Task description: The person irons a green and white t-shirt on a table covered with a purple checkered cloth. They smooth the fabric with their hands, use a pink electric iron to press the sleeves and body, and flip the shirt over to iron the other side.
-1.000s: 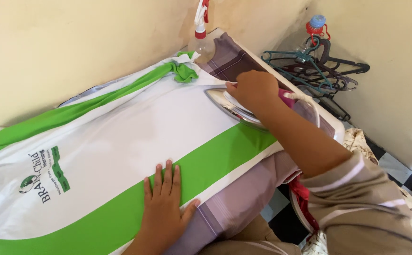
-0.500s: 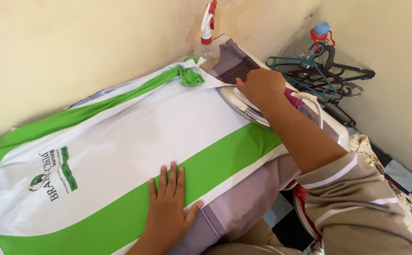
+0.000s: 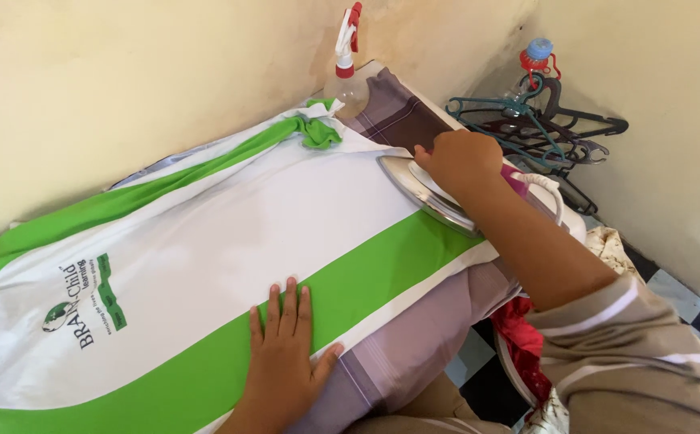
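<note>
The right hand (image 3: 458, 159) grips the iron (image 3: 426, 193) on the white and green shirt (image 3: 205, 249); the left hand (image 3: 284, 354) lies flat, fingers spread, pressing the shirt, holding nothing.

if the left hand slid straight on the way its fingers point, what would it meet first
The left hand lies flat on the shirt, fingers pointing up across it toward the wall. It would likely cross only bare white cloth, then the green sleeve edge; depth there is unclear.

Right hand (image 3: 458, 157) with silver-soled electric iron (image 3: 424, 193) slid slightly along white-and-green striped shirt (image 3: 205, 257), toward its right edge. Left hand (image 3: 285, 345) crept marginally rightward on green stripe.
</note>
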